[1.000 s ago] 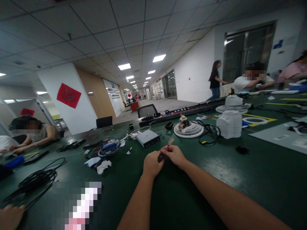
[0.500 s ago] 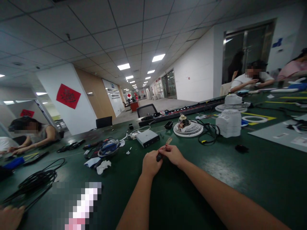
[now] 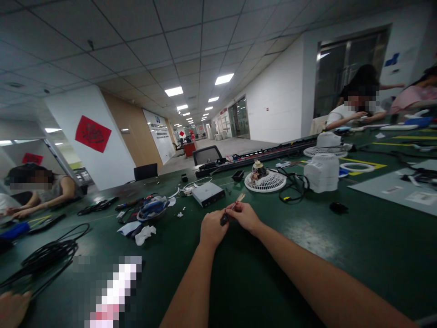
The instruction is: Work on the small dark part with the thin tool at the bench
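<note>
Passer-by [image 3: 368,75] moved right; left hand [image 3: 213,225] and right hand [image 3: 246,217] pinch dark-ended piece [image 3: 224,220]; sign [image 3: 160,134] unreadable.

Passing person [image 3: 368,75] now behind seated white-shirted person [image 3: 336,118]; earlier well to left.

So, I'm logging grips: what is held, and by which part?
The left hand grips a small dark rounded piece above its exposed near end; the right hand pinches thin copper-coloured strips near their lower end. Any join is hidden.
</note>
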{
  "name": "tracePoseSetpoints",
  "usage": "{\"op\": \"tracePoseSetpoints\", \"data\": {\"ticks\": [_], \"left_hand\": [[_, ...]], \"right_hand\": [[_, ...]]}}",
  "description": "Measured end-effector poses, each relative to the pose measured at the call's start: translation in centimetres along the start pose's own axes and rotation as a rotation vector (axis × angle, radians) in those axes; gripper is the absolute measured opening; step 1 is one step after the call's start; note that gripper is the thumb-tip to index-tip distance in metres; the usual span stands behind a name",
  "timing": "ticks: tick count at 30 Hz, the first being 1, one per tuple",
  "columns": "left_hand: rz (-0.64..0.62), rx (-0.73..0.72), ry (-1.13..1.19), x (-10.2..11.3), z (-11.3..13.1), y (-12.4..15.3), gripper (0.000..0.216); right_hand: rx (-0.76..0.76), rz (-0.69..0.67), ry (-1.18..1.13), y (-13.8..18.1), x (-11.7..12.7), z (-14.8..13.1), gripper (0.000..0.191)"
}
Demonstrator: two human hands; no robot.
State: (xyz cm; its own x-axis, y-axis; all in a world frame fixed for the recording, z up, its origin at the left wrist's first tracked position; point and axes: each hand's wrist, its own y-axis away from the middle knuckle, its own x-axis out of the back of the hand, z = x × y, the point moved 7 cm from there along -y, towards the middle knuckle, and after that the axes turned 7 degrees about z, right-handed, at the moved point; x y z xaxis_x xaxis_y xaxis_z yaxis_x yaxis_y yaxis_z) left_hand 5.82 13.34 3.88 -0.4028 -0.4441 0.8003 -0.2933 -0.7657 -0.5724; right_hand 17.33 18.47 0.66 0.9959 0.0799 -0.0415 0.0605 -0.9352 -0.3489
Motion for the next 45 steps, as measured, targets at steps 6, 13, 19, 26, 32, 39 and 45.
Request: {"op": "tracePoseSetpoints", "data": {"ticks": [6,13,19,26,32,39,45], "left_hand": [[-0.073,0.001,-0.069,-0.18,0.21,-0.01,0.026],[-0.089,0.009,-0.109,-0.22,0.09,0.04,0.028],[-0.097,0.039,-0.096,-0.35,-0.06,0.22,0.037],[-0.078,0.055,-0.089,-0.53,-0.46,0.27,0.043],[-0.075,0.045,-0.100,-0.59,-0.44,0.25,0.041],[-0.056,0.051,-0.091,-0.61,-0.52,0.23,0.046],[-0.058,0.072,-0.083,-0.48,-0.59,0.20,0.048]], "right_hand": [[-0.010,-0.026,0.006,0.11,-0.12,-0.19,0.028],[-0.038,-0.011,-0.049,0.14,-0.10,0.16,0.034],[-0.004,0.010,-0.020,0.18,0.18,-0.33,0.033],[-0.009,0.015,0.006,0.08,0.30,-0.07,0.034],[-0.002,-0.027,0.040,-0.01,0.01,0.40,0.034],[0.005,0.007,0.076,0.20,0.28,-0.04,0.035],[0.006,-0.006,0.077,0.20,0.11,-0.20,0.034]]}}
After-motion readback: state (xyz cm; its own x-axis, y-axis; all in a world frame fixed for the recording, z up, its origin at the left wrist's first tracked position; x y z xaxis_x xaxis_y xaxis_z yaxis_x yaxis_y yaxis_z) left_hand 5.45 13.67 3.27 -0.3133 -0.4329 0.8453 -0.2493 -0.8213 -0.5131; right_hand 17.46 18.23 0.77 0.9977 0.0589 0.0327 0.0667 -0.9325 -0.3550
